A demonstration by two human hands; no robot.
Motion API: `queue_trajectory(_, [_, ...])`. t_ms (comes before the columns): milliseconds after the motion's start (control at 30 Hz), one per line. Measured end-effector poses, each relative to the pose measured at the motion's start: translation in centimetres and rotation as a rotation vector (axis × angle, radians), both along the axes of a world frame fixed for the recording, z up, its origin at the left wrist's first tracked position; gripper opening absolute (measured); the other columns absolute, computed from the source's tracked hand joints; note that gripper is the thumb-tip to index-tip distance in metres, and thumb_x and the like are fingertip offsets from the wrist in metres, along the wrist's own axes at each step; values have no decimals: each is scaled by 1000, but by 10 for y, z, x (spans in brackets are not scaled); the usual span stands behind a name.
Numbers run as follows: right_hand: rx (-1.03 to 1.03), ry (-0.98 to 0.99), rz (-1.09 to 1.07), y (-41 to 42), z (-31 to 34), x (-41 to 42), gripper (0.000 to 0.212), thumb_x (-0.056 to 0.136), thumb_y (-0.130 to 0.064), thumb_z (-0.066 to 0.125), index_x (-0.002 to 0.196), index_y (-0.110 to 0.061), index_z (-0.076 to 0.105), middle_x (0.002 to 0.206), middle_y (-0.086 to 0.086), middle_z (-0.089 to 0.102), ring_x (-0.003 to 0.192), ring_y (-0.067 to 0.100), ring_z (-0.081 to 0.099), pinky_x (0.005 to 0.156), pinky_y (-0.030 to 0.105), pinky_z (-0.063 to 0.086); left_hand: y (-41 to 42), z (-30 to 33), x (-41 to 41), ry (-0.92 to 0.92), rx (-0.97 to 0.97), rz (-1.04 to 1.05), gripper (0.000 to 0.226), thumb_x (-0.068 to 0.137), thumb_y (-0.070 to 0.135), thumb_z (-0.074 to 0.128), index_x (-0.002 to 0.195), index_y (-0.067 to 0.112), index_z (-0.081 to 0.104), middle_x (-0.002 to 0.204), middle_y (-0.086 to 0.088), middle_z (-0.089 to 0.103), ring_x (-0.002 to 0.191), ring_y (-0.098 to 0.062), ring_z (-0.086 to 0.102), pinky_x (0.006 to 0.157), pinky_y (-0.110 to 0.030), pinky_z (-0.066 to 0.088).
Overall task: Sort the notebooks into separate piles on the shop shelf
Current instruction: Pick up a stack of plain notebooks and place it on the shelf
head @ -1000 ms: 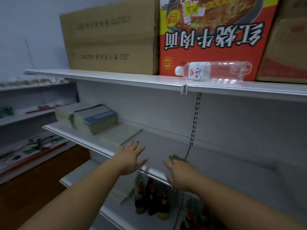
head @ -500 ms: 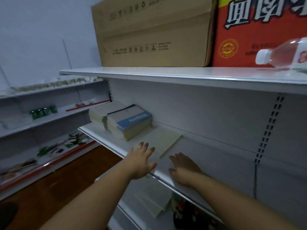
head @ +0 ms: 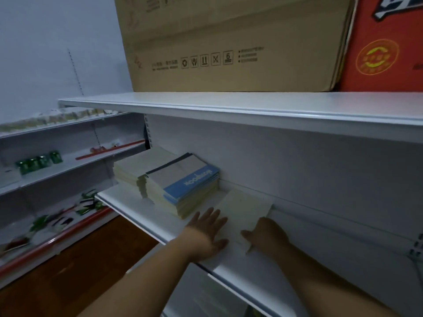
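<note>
While blurred green packets (head: pixel 39 162) sit on the side shelving far left, two notebook stacks stand on the white shelf (head: pixel 146 216): a plain cream pile (head: pixel 135 169) toward the back left, and touching its right side a stack topped by a grey-and-blue cover (head: pixel 190 177). Just right of that stack a single cream notebook (head: pixel 246 208) lies flat, its far edge near the shelf's back wall, near edge toward the person. Left hand (head: pixel 207 232) lies palm down on the shelf, fingers straight and spread; fingertips reach the notebook's left near corner and sit close to the blue-topped stack's front corner, gripping nothing. Right hand (head: pixel 265 233) rests on the notebook's near right corner, fingers bent downward over the edge; cannot tell if it pinches the cover or just presses. Notebook lies between the two hands. Overhead, a brown carton (head: pixel 229 42) and red carton (head: pixel 384 49) sit on the upper shelf (head: pixel 251 106).
</note>
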State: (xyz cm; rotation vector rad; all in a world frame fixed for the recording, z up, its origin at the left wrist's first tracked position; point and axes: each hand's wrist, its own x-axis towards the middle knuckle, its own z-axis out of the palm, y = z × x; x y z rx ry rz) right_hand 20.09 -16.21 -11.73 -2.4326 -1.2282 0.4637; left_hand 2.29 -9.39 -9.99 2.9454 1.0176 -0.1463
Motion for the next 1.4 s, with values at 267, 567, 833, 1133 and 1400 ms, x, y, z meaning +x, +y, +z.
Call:
queue_trajectory(267, [173,336,-264,-9,-5,2,35,72,-17,77,100,2,67,104,17,67,94,28,63,78,33,51,45,-12,8,-153,-147,-153,75,93,58,40,153,27,6,161,2,-2,147,-14,-10,118,-34,-8])
queue_trajectory(567, [777,579,-506,-41,13,-46,22,88,0,58,104,-15,54,102,7,63,85,23,62,81,38,51,53,-12,0,-520,-608,-163,85,88,36,63,152,26,7,152,13,19,142,-10,21,110,-17,21])
queue_trajectory(833, [861,686,-530,-28,11,-79,20,87,-3,62,102,-14,55,101,7,66,91,28,65,76,37,54,52,-13,-25,-954,-1618,181,72,81,-9,64,130,37,41,120,-9,60,98,-42,65,61,-43,59])
queue_trajectory(1133, [638,384,-324,-11,17,-78,3,91,-16,59,92,-19,57,88,-3,64,79,10,62,72,27,52,50,-10,-42,-995,-1567,275,55,86,-12,55,131,19,49,113,-10,66,97,-31,66,63,-42,58])
queue_trajectory(1400, [0,-31,-408,-11,3,-56,72,81,-68,47,127,-14,43,126,7,53,113,25,55,87,31,46,51,5,-52,-1180,-1279,242,61,82,-16,54,122,29,50,111,-4,62,97,-24,61,61,-36,58])
